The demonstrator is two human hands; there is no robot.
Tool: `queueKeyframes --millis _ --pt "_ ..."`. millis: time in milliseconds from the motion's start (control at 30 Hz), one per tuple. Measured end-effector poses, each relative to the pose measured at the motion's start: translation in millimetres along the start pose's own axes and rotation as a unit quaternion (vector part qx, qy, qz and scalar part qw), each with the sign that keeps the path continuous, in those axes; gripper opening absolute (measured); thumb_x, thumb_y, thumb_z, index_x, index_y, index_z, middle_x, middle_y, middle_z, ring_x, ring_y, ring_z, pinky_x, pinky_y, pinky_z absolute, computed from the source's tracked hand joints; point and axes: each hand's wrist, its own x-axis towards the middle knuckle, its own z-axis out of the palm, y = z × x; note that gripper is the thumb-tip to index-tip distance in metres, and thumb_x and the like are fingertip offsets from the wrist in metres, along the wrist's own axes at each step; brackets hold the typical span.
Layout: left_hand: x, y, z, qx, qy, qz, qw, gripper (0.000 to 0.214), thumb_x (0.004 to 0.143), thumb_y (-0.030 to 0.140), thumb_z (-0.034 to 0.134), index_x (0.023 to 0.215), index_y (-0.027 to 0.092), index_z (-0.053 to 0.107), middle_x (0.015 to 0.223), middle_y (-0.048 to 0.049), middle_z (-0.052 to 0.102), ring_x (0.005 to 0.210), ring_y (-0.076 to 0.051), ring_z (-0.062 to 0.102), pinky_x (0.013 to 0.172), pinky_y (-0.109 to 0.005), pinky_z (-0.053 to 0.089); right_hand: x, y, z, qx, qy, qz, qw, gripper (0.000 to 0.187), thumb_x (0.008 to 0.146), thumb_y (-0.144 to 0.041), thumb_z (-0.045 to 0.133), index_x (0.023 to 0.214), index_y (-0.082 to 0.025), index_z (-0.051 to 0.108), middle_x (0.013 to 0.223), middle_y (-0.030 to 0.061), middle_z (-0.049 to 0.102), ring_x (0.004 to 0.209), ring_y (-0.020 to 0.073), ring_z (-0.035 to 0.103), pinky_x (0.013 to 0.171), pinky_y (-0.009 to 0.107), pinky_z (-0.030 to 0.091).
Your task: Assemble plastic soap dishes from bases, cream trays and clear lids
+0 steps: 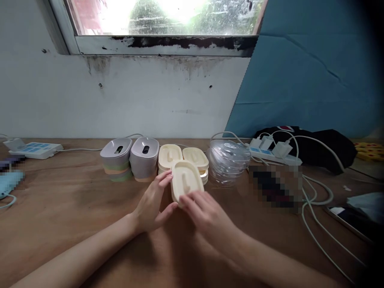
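A cream oval lid [186, 181] with a raised handle is tilted up just above the wooden table [75, 212], held between both my hands. My left hand [154, 206] grips its left edge with thumb and fingers. My right hand [207, 216] pinches its lower right edge. Right behind it stand two stacks of cream lids [170, 156] [196, 158].
Two stacks of grey containers [116, 158] [145, 157] stand to the left, and stacked clear bowls [228, 160] to the right. Power strips [34, 149] [271, 154], white cables [318, 200], a dark cloth [324, 148] and a phone [348, 218] lie around. A wall and window are behind.
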Motion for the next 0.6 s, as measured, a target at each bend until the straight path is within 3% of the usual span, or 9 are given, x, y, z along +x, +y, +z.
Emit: queueKeyframes --millis 100,200,333,433,500,600 --pt "1 3 -0.4 -0.045 -0.092 0.004 0.995 0.043 0.086 0.024 0.043 0.127 0.015 0.034 0.130 -0.0174 0.038 0.123 -0.025 0.038 0.100 -0.039 0.037 -20 -27 12 0.037 -0.004 -0.021 0.999 0.023 0.088 -0.006 0.035 0.094 -0.009 0.058 0.074 0.0094 0.059 0.066 0.0193 0.053 0.059 0.031 0.047" --pt "2 3 1.8 -0.071 -0.143 0.016 0.987 0.029 0.086 0.020 0.045 0.114 0.014 0.047 0.127 -0.0168 0.043 0.118 -0.023 0.043 0.096 -0.036 0.040 -26 -34 17 0.095 0.000 -0.035 0.995 0.024 0.089 -0.007 0.034 0.095 -0.010 0.057 0.075 0.0089 0.060 0.067 0.0178 0.054 0.060 0.029 0.048" --pt "4 0 4.2 -0.154 -0.185 0.041 0.970 0.015 0.082 0.011 0.045 0.092 0.015 0.055 0.106 -0.0119 0.057 0.103 -0.020 0.054 0.088 -0.031 0.046 -20 -17 7 0.215 -0.023 -0.079 0.973 0.014 0.088 -0.022 0.045 0.095 -0.015 0.055 0.087 0.0079 0.063 0.080 0.0186 0.056 0.075 0.033 0.048" --pt "4 -6 1.7 -0.232 -0.199 0.043 0.951 0.019 0.077 0.002 0.043 0.080 0.016 0.056 0.105 -0.0097 0.057 0.102 -0.018 0.055 0.085 -0.027 0.046 -15 13 -2 0.246 -0.030 -0.087 0.965 0.019 0.087 -0.018 0.043 0.103 -0.016 0.053 0.101 0.0096 0.059 0.101 0.0203 0.051 0.090 0.038 0.041" --pt "5 -11 -0.4 -0.249 -0.197 0.025 0.948 0.020 0.076 0.001 0.043 0.076 0.016 0.056 0.105 -0.0085 0.056 0.097 -0.016 0.056 0.080 -0.025 0.047 -16 34 -5 0.237 -0.072 -0.076 0.966 0.033 0.085 -0.023 0.048 0.118 -0.017 0.047 0.121 0.0130 0.050 0.119 0.0241 0.039 0.098 0.044 0.034" --pt "4 -18 -0.6 -0.202 -0.154 -0.032 0.967 0.012 0.078 0.007 0.048 0.075 0.015 0.055 0.098 -0.0075 0.054 0.083 -0.014 0.057 0.069 -0.023 0.048 -21 54 -2 0.246 -0.167 -0.035 0.954 0.075 0.078 -0.043 0.059 0.137 -0.015 0.022 0.140 0.0181 0.030 0.129 0.0291 0.027 0.102 0.047 0.031"
